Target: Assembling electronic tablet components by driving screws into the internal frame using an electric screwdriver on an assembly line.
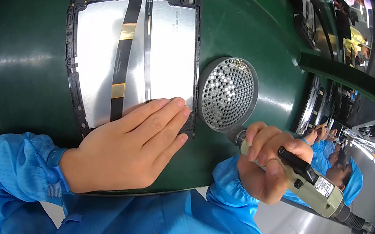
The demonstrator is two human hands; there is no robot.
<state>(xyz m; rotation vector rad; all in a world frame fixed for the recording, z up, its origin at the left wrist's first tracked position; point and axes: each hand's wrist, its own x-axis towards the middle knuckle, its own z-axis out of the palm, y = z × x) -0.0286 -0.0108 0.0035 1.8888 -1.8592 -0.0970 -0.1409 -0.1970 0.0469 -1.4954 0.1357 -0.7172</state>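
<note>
"What's lying closest to the body?"

"The blue sleeves (20, 161), then the left hand (131, 145). Its grip is released: the fingers are lying flat and together, grasping nothing, and resting over the lower part of the silver-backed panel (97, 62). Pressing too hard there would be risking a dent, I think."

"And the other grip?"

"The right hand (272, 156) is clenching around the green powered screwdriver (329, 195). Its front end is pointing toward the round perforated dish (241, 107); I can't tell whether it's touching the rim. A careless bump would probably be scattering the screws (237, 64) that seem to be sitting along the far side."

"Where's the panel lying, exactly?"

"Flat on the green bench (15, 94), left of the dish, with its black frame running just beside it. They're standing so close that a sideways nudge could be knocking one into the other. Two dark ribbon strips (123, 56) are running up the silver back; a slipping driver bit could be scratching or tearing one, in my judgement."

"Anything farther off?"

"More panels (310, 104) are lying beyond the dish, to the right, and a co-worker (354, 181) in a blue cap is sitting past the screwdriver's rear end. Swinging that end out wide might be risking a knock."
</note>
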